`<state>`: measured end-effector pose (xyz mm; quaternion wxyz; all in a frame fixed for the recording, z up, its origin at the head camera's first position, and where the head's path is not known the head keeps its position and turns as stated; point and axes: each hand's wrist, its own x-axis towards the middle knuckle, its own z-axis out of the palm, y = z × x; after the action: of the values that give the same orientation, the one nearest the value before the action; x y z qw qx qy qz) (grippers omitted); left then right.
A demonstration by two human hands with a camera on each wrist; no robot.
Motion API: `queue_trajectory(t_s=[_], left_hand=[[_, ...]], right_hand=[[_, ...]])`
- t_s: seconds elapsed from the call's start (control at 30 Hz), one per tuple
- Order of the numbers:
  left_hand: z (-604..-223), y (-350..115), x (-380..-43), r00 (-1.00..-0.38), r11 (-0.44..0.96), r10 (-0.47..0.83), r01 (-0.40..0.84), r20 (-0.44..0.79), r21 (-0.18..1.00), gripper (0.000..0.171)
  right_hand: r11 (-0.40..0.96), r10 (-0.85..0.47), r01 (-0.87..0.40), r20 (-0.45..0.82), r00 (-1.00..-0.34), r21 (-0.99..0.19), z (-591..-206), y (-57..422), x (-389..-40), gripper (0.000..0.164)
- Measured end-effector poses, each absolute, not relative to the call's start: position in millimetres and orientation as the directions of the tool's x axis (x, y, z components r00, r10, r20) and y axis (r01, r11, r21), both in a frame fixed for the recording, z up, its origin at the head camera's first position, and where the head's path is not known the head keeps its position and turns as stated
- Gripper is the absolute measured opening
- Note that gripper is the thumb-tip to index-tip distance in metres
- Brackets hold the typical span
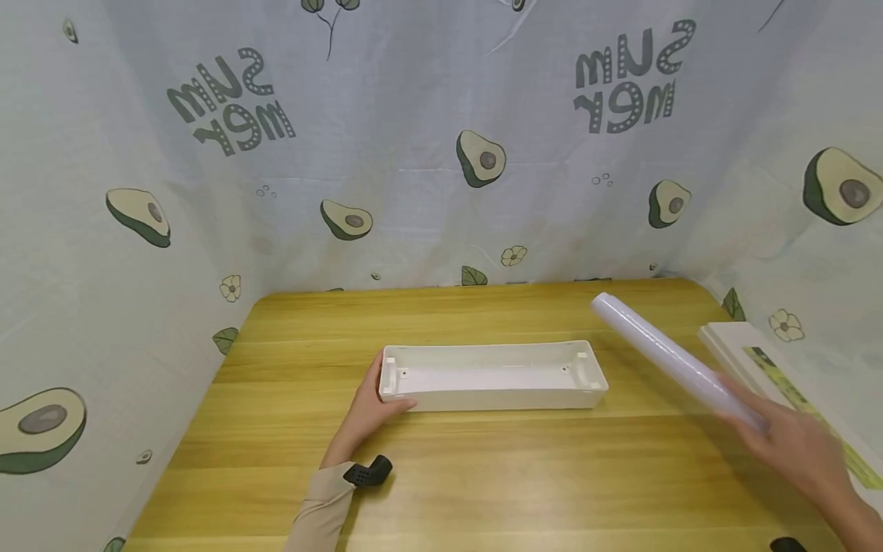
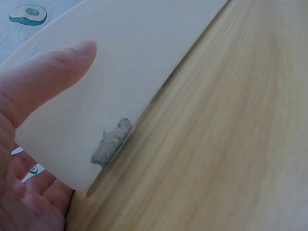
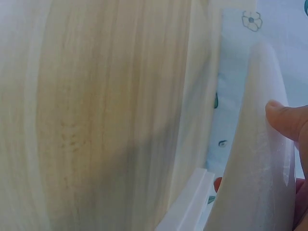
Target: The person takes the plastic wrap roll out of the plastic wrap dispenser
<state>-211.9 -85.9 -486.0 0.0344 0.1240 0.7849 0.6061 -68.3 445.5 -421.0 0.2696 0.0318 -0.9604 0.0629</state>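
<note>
A long white open plastic box [image 1: 497, 401] rests on the table, its inside facing up with small fittings at both ends. My left hand [image 1: 364, 418] grips its left end, the thumb on the front wall and the fingers behind. In the left wrist view, a grey smudged patch [image 2: 113, 144] marks the box's lower edge. My right hand [image 1: 793, 441] holds a glossy whitish roll of plastic wrap [image 1: 669, 356] by its near end, raised above the table at the right. In the right wrist view, the thumb [image 3: 286, 120] lies along the roll.
A long white piece with a green and yellow label [image 1: 793, 383] lies along the table's right side, partly behind my right hand. The wooden table [image 1: 303, 368] is bordered by a pale curtain [image 1: 414, 253] printed with avocados at the back and sides.
</note>
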Motion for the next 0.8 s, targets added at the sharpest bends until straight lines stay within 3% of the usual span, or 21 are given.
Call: queue_trajectory(t_s=[0.8], left_hand=[[-485, -83, -210, -0.970, 0.250, 0.231, 0.141, 0.082, 0.958, 0.106]], right_hand=[[0.988, 0.100, 0.050, 0.368, -0.924, -0.143, -426, 455, -53, 0.067]])
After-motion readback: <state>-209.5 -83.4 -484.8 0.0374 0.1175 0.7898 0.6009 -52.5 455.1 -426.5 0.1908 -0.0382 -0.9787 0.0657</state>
